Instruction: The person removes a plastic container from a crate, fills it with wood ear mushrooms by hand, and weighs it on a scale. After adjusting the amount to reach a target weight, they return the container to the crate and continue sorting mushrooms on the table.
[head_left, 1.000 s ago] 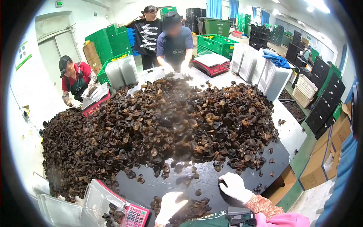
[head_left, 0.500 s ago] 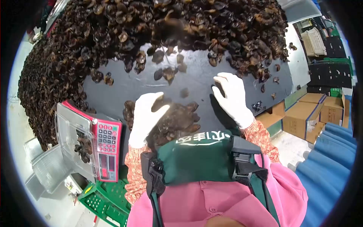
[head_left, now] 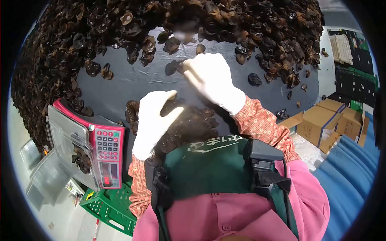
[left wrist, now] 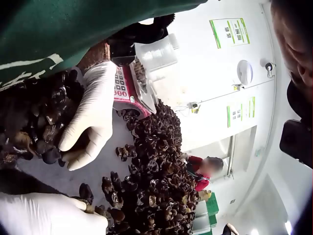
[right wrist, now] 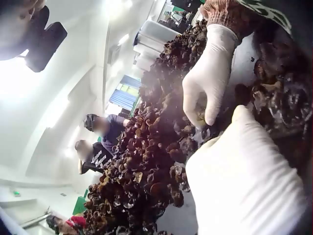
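Observation:
My gloved right hand (head_left: 213, 78) is over the dark tabletop, its thumb and fingertips pinching a wood ear mushroom (head_left: 180, 66). Another wood ear lies just left of it. Nearer my body, my gloved left hand (head_left: 152, 120) has thumb and fingers spread apart, with nothing seen between them. It rests beside a small pile of wood ears (head_left: 193, 124) in front of the green apron. In the left wrist view, the left hand (left wrist: 93, 115) curves at the edge of this pile. The right wrist view shows the right hand (right wrist: 210, 81) with fingertips close together.
A large heap of wood ears (head_left: 241, 20) spans the far side of the table. At left stands a pink scale (head_left: 108, 144), with a clear plastic box (head_left: 68, 128) holding several wood ears on it. A green crate (head_left: 112, 213) is below, and cardboard boxes (head_left: 317, 124) are at right.
The head view has tilted down to the near table. My right hand has moved left and forward from a spread pose and now pinches a wood ear. The left hand stays by the small pile.

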`<state>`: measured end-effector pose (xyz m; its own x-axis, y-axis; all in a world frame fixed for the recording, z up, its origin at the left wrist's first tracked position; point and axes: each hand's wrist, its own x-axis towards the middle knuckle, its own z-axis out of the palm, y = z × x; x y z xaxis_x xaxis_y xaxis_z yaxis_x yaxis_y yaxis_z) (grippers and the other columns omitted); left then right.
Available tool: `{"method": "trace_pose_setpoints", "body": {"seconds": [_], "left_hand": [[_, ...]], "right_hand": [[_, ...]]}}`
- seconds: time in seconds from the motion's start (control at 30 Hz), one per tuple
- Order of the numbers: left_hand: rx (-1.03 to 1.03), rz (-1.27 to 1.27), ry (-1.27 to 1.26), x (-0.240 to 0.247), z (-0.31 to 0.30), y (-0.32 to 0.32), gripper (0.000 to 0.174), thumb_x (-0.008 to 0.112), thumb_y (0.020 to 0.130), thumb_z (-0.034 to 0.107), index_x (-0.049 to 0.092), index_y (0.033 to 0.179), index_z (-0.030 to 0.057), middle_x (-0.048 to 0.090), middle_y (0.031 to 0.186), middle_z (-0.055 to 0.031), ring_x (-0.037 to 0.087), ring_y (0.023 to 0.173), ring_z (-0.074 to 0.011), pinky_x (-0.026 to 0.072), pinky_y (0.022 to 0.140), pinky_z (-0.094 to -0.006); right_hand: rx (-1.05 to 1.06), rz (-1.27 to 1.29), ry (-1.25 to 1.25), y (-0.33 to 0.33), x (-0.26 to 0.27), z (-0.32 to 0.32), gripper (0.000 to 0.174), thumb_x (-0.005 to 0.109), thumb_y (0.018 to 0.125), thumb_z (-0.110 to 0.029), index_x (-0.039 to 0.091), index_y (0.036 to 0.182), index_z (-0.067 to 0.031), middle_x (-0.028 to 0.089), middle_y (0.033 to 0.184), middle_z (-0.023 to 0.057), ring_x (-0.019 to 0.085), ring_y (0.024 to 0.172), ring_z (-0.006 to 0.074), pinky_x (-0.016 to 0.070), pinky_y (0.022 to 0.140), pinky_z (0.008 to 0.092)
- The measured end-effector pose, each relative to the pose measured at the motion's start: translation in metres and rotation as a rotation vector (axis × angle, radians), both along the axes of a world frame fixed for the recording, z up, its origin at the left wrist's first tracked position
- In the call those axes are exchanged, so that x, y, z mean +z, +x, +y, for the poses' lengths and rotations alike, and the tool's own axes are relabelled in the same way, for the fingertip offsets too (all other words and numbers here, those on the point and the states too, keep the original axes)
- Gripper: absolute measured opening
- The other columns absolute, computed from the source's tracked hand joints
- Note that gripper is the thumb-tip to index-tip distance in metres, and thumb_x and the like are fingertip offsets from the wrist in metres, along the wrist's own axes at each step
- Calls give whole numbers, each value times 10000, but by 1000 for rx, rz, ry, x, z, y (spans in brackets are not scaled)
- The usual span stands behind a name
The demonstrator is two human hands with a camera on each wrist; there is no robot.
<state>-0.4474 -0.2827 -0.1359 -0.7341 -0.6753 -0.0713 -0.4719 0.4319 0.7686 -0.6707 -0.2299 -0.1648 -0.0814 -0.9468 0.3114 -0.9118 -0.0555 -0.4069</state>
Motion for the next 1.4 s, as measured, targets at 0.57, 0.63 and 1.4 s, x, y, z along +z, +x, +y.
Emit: {"method": "trace_pose_setpoints", "body": {"seconds": [0.57, 0.63, 1.4], "left_hand": [[-4, -24, -21, 0, -1, -2, 447, 860, 783, 98, 733, 1210, 73, 713, 1100, -78, 646, 1102, -269, 481, 1007, -392], [-1, -21, -24, 0, -1, -1, 449, 860, 784, 101, 732, 1213, 75, 712, 1104, -76, 646, 1101, -268, 479, 1010, -392], [-18, -60, -15, 2, -1, -1, 486, 862, 789, 101, 711, 1249, 52, 719, 1152, -93, 650, 1133, -253, 477, 1054, -385]], "right_hand": [[-301, -1478, 378, -38, 35, 56, 262, 625, 1044, -179, 686, 1209, 14, 718, 947, 32, 550, 777, 80, 480, 779, 258], [-297, -1257, 408, -50, 44, 62, 253, 631, 1046, -158, 675, 1225, 15, 703, 907, 41, 582, 770, 89, 517, 805, 276], [65, 167, -168, 15, -4, -22, 202, 680, 832, -195, 697, 1011, -104, 641, 994, 54, 607, 1015, 254, 443, 989, 427]]}}
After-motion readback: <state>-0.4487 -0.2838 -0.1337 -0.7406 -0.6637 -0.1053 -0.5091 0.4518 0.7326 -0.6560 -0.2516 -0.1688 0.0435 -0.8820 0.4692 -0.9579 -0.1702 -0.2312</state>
